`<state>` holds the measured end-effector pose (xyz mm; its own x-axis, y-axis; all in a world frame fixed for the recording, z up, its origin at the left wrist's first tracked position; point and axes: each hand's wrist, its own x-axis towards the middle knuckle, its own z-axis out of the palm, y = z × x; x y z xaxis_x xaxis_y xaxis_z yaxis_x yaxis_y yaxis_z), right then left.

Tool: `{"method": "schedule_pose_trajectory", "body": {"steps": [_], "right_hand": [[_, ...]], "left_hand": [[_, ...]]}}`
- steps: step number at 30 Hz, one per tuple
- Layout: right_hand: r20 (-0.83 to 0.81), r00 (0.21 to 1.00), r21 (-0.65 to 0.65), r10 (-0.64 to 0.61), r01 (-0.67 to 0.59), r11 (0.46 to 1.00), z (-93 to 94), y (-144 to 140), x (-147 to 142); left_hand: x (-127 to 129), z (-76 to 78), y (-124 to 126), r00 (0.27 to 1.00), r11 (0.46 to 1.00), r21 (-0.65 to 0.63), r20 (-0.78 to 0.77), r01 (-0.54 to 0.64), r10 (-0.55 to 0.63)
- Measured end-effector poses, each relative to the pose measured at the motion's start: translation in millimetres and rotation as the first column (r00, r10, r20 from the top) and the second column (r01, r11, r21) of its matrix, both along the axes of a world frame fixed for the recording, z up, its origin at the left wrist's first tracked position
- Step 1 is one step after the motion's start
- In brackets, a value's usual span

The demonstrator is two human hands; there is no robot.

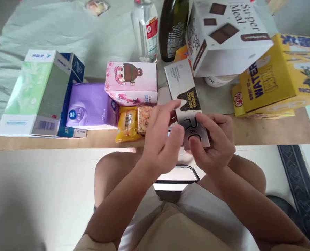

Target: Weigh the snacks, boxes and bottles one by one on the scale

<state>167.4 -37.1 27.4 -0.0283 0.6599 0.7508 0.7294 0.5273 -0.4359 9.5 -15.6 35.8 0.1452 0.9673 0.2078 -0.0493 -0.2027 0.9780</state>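
Observation:
My right hand grips the near end of a long silver and black toothpaste box, printed "Bamboo Charcoal". Its thumb lies on the top face, and the box points away from me at a slant. At the box's left side is my left hand, fingers apart, with the index fingertip at the box's edge. Behind the left hand, a small clear-wrapped snack is partly covered. Beside it lie a yellow snack packet and a pink box with a cartoon figure.
To the left stand a purple tissue pack and a green-white box. A clear bottle, a dark bottle and a white "Super Meal" box are behind. Yellow cartons stand right, near the wooden table edge.

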Motion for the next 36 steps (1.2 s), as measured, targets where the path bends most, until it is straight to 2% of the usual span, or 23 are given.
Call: {"method": "schedule_pose_trajectory", "body": {"steps": [2, 6, 11, 14, 17, 22, 27, 30, 32, 36], "right_hand": [[0.036, 0.999, -0.014, -0.027, 0.027, 1.000, -9.5, 3.3, 6.0], [0.104, 0.993, -0.016, -0.056, 0.058, 0.998, -23.6, 9.1, 11.1], [0.097, 0.995, -0.089, -0.035, 0.044, 0.995, -29.0, 19.9, 12.3], [0.064, 0.998, -0.100, -0.006, 0.013, 0.995, -26.9, 22.1, 19.9], [0.022, 0.999, -0.087, -0.046, 0.048, 0.995, -27.2, 21.7, 32.0], [-0.014, 0.998, -0.134, -0.059, 0.056, 0.989, -33.8, 20.3, 44.6], [0.036, 0.996, -0.102, -0.076, 0.079, 0.992, -32.9, 21.4, 40.7], [0.026, 0.997, -0.098, -0.072, 0.075, 0.992, -30.6, 22.3, 36.8], [-0.002, 0.999, -0.101, -0.051, 0.051, 0.994, -30.5, 22.7, 35.6], [-0.046, 0.999, -0.097, -0.016, 0.011, 0.995, -33.7, 23.2, 36.0]], "left_hand": [[1.3, -4.0, 1.2, 0.998, 0.998, -0.012, 0.001, 0.062, -0.062], [5.8, -6.2, -0.4, 0.993, 0.989, -0.095, 0.023, 0.116, -0.114], [5.4, -11.5, -3.4, 0.990, 0.985, -0.107, 0.042, 0.139, -0.135], [-2.2, -22.4, -0.4, 0.998, 0.999, -0.013, 0.040, 0.043, -0.043], [-12.2, -31.1, 6.0, 0.994, 0.986, 0.134, 0.050, -0.099, 0.093], [-17.5, -25.8, 12.5, 0.978, 0.955, 0.212, 0.056, -0.206, 0.199], [-16.9, -23.9, 12.9, 0.977, 0.931, 0.299, 0.090, -0.210, 0.191], [-19.5, -26.8, 13.5, 0.981, 0.931, 0.329, 0.156, -0.159, 0.113], [-20.5, -27.1, 13.8, 0.982, 0.911, 0.388, 0.170, -0.142, 0.080], [-19.0, -26.2, 14.3, 0.986, 0.860, 0.484, 0.110, -0.165, 0.127]]}}
